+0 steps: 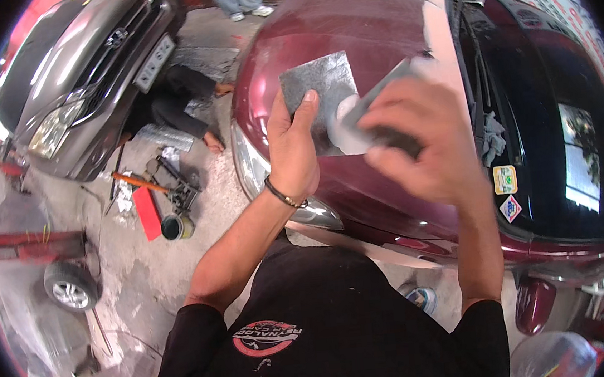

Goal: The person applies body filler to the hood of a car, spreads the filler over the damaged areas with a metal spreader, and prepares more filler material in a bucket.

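My left hand [292, 146] grips a flat grey metal plate [317, 79] from its near left side, thumb on top. White putty [349, 140] lies on the plate's right part. Closed around the dark handle of a putty knife is my right hand [426, 131], smeared by motion. The putty knife's wide grey blade [373, 102] is at the putty, over the plate's right edge; whether it touches is too blurred to tell. Both hands are above the maroon car hood [367, 28], which has pale filler patches [439, 36] near the windshield.
A grey car [89, 56] stands at the left, with a person's legs [179, 102] on the floor beside it. Nearby are a jack with an orange handle [140, 181], a red box [147, 213] and an open can [174, 228]. A loose wheel [71, 286] lies farther left.
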`<state>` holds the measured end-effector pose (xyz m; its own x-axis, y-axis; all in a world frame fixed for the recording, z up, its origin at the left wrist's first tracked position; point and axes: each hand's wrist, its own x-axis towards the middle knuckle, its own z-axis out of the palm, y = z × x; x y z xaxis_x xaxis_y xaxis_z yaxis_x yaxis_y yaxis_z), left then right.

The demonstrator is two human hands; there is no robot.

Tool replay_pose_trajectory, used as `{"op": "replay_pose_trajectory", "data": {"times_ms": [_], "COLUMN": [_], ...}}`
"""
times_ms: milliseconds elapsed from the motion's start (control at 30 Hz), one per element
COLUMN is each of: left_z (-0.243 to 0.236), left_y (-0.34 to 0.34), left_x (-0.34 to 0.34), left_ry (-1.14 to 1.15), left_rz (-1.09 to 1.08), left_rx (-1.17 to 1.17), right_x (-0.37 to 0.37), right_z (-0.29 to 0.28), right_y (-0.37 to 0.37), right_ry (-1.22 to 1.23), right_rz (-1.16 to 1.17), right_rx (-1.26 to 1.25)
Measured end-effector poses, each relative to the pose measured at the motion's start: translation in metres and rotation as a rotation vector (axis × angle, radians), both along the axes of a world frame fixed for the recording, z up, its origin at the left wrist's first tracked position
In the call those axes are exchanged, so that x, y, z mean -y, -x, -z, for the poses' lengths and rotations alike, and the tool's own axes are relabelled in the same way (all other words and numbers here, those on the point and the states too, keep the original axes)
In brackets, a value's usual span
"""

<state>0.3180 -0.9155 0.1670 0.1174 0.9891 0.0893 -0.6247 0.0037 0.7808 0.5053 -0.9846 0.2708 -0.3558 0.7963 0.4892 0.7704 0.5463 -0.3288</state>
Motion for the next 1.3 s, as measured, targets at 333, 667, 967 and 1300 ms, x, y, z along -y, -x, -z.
{"op": "replay_pose_trajectory", "data": {"times_ms": [333, 667, 967, 1300], "left_z": [0.026, 0.008, 0.005, 0.004], "left_y": [0.056, 0.131, 0.165, 0.119], "left_x": [-0.075, -0.136, -0.074, -0.018], "left_ry": [-0.059, 0.369, 0.153, -0.200], "left_rz": [0.097, 0.650, -0.131, -0.124], "left_rx": [-0.224, 0.389, -0.101, -0.640], "right_x": [-0.063, -0.106, -0.093, -0.034], "right_z": [0.014, 0.050, 0.023, 0.046], "right_y": [0.076, 0.138, 0.121, 0.123], "right_ry": [0.198, 0.257, 0.142, 0.306], "right_rz": [0.167, -0.006, 0.161, -0.044], "right_rx": [0.026, -0.610, -0.145, 0.061]}}
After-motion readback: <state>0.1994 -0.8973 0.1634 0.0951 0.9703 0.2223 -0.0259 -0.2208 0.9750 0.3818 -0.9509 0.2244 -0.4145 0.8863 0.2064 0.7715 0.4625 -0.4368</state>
